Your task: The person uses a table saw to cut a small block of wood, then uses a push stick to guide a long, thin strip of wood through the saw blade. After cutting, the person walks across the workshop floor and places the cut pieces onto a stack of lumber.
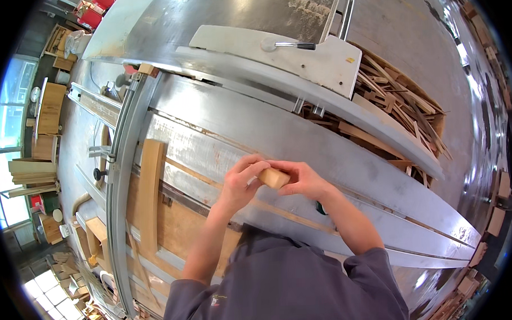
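One block (274, 178), likely wood, held in fingers of left hand (240, 182), right hand (306, 178); one long board (151, 194).

This was a woodworking workshop. A long, slotted metal machine table (209, 104) filled the middle, with a metal rail (117, 204) running along its left side. Pale sawdust (307, 7) lay on the metal surface at the top. To the upper right, thin wood offcuts (398, 100) were heaped beside the machine. Stacked boards (32, 169) stood at far left, near large paned windows (11, 132).
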`<state>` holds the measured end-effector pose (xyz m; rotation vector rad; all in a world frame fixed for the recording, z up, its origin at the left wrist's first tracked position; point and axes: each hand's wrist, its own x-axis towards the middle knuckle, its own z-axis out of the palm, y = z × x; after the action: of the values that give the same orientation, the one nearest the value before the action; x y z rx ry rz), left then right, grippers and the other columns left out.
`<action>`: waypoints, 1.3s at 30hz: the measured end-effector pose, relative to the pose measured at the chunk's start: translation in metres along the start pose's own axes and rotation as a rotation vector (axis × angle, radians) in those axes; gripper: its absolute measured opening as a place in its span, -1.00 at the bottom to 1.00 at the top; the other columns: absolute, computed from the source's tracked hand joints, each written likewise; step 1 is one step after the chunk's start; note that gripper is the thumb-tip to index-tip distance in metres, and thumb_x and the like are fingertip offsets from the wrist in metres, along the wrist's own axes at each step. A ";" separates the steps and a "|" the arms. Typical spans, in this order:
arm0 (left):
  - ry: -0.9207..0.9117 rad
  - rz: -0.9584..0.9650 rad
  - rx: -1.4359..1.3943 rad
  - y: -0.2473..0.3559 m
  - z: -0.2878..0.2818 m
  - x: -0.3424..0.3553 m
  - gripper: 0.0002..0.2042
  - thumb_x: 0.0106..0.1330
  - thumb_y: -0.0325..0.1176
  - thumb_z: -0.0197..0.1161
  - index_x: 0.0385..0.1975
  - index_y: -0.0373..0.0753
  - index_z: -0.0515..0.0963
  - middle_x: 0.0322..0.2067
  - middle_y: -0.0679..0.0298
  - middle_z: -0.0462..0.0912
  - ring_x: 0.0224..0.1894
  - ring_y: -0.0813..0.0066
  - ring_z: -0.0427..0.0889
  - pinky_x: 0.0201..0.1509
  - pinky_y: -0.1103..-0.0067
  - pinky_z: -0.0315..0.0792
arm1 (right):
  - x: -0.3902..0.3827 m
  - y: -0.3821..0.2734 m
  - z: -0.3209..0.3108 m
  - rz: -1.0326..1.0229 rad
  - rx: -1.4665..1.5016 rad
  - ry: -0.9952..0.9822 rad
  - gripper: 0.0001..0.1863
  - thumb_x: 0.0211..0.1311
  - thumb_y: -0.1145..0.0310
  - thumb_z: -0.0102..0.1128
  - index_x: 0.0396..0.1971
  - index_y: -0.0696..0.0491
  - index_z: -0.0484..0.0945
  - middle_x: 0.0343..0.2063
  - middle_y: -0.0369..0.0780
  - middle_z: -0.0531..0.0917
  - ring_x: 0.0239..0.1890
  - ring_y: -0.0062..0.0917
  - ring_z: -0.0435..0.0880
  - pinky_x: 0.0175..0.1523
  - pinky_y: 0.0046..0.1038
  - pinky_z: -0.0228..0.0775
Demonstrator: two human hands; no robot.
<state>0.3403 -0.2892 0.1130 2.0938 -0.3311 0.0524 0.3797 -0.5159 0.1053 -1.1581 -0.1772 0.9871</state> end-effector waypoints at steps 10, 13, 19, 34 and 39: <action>-0.001 0.008 0.199 -0.067 0.032 0.095 -0.55 -0.02 -0.77 0.25 -0.09 -0.22 0.63 -0.09 0.18 0.66 -0.06 0.06 0.61 -0.05 0.34 0.56 | -0.024 -0.117 -0.241 -0.145 -1.008 0.925 -0.61 0.20 0.44 0.30 0.06 0.06 0.63 -0.13 -0.18 0.74 -0.15 -0.46 0.71 0.06 -0.41 0.53; -0.077 -0.061 0.136 -0.075 0.034 0.100 -0.49 -0.03 -0.77 0.24 -0.01 -0.22 0.61 -0.01 0.14 0.63 0.02 0.04 0.59 0.03 0.34 0.55 | -0.002 -0.117 -0.323 0.038 -1.323 0.898 -0.47 0.16 0.46 0.24 0.20 0.14 0.51 0.01 -0.01 0.68 0.05 -0.21 0.66 0.21 -0.28 0.47; 0.169 0.018 0.181 -0.085 0.011 0.130 -0.43 0.05 -0.62 0.35 0.16 -0.27 0.53 0.13 0.08 0.52 0.17 0.11 0.53 0.16 0.38 0.49 | 0.048 -0.079 -0.380 0.418 -1.470 0.505 -0.46 0.19 0.46 0.16 0.21 0.23 0.47 0.09 0.11 0.61 0.21 -0.05 0.54 0.30 -0.17 0.39; 0.351 0.433 0.691 -0.154 0.047 0.221 -0.38 -0.04 0.13 0.54 -0.03 -0.03 0.48 -0.10 0.34 0.48 0.05 0.23 0.45 0.42 0.12 0.09 | 0.052 -0.117 -0.330 0.277 -1.897 0.686 -0.85 0.09 0.44 0.15 -0.44 0.12 0.69 -0.48 0.03 0.69 -0.29 -0.06 0.71 -0.15 -0.10 0.56; 0.385 0.479 0.699 -0.156 0.049 0.220 -0.40 -0.06 0.11 0.57 -0.11 -0.04 0.47 -0.15 0.35 0.48 -0.01 0.25 0.46 0.36 0.17 0.13 | 0.051 -0.112 -0.328 0.254 -1.863 0.694 -0.87 0.06 0.46 0.18 -0.43 0.12 0.69 -0.47 0.04 0.69 -0.30 -0.05 0.71 -0.15 -0.10 0.56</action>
<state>0.5876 -0.3022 -0.0053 2.5597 -0.6345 0.9616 0.6639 -0.7085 0.0359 -3.1916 -0.4102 0.3301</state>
